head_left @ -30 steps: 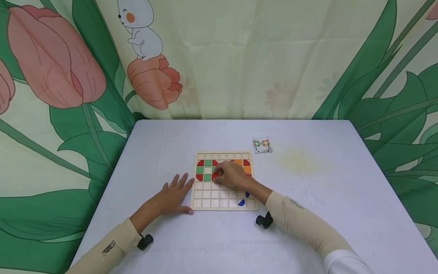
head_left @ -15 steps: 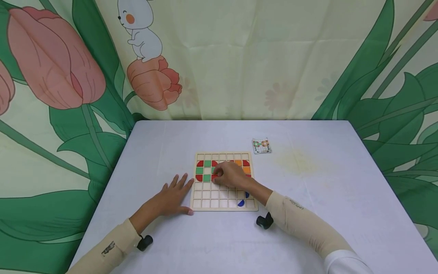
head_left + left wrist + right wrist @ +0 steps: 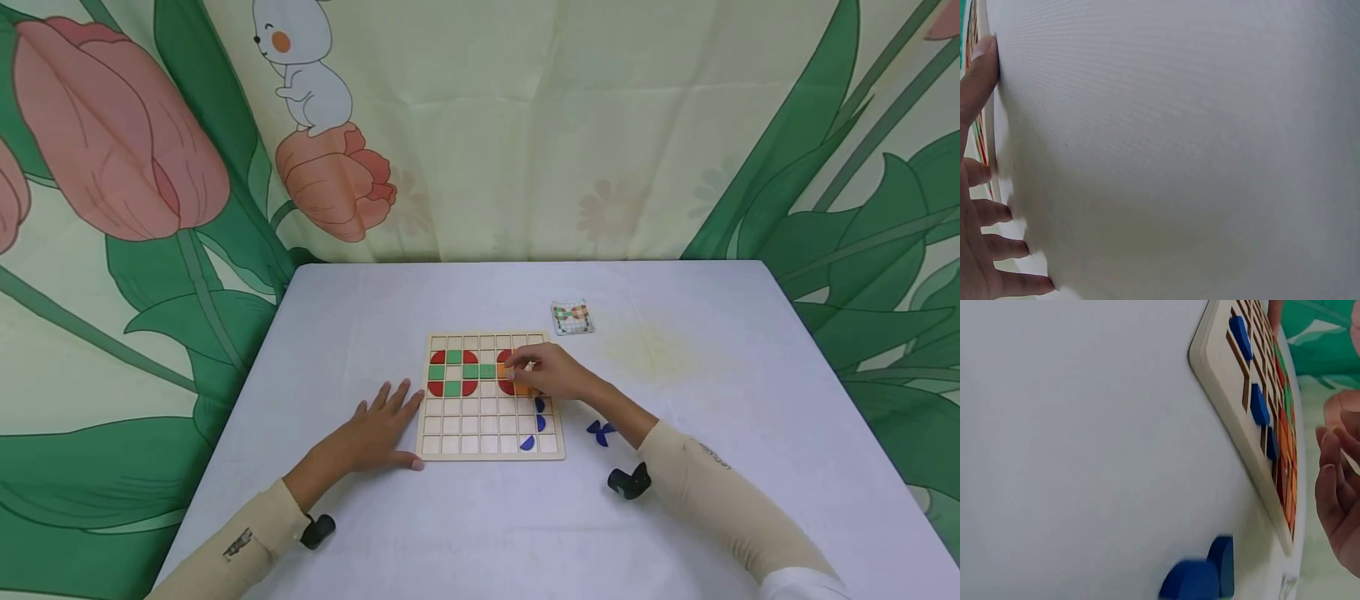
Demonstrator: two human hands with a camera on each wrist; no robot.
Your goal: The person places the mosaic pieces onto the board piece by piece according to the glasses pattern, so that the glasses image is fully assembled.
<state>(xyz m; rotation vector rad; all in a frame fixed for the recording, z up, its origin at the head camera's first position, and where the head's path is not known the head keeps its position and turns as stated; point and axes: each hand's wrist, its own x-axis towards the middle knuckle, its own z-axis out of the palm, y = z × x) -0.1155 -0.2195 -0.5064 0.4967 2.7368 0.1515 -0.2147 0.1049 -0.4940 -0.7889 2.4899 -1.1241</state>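
Observation:
A wooden grid board (image 3: 468, 427) lies flat on the table. My left hand (image 3: 378, 429) rests on the cloth at the board's left side, fingers spread and straight, touching or nearly touching its edge. Above the board's upper right part is my right hand (image 3: 551, 371), its fingers loosely bent; in the right wrist view no piece shows between those fingers (image 3: 1329, 487). Red rounded pieces (image 3: 438, 357) and green square pieces (image 3: 453, 388) fill cells at the upper left. Orange pieces (image 3: 522, 389) are partly hidden under the right hand. Several blue rounded pieces (image 3: 528, 442) lie loose on the lower right cells.
More blue pieces (image 3: 601, 432) lie on the white tablecloth (image 3: 465, 533) right of the board, beside the right forearm. Behind the board lies a small pattern card (image 3: 572, 317) with a colored grid. A printed floral curtain (image 3: 487, 167) hangs behind the table.
My right hand has left the red piece near the middle of the board and moved right, uncovering a green row and the blue pieces by the board. The left hand stays put.

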